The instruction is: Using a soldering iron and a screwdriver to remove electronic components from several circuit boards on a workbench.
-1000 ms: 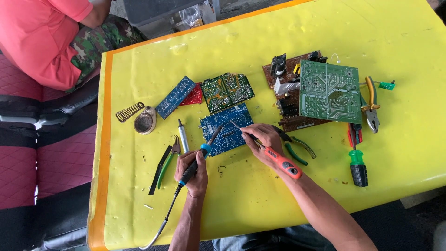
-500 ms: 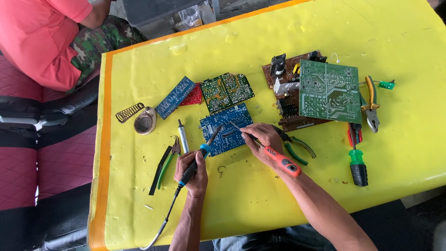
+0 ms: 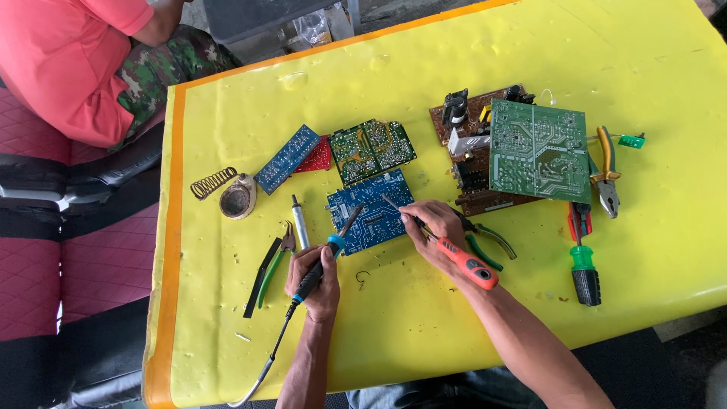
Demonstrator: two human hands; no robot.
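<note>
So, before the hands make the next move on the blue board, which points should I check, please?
1. Left hand grips soldering iron on its insulated handle: ok.
2. Iron tip rests on blue board: ok.
3. Right hand holds the red-handled screwdriver, tip on the board: ok.
4. Board lies flat on yellow table: ok.
5. Iron cord hangs over the near table edge, free of the hands: ok.
6. Iron hot enough: cannot tell.
</note>
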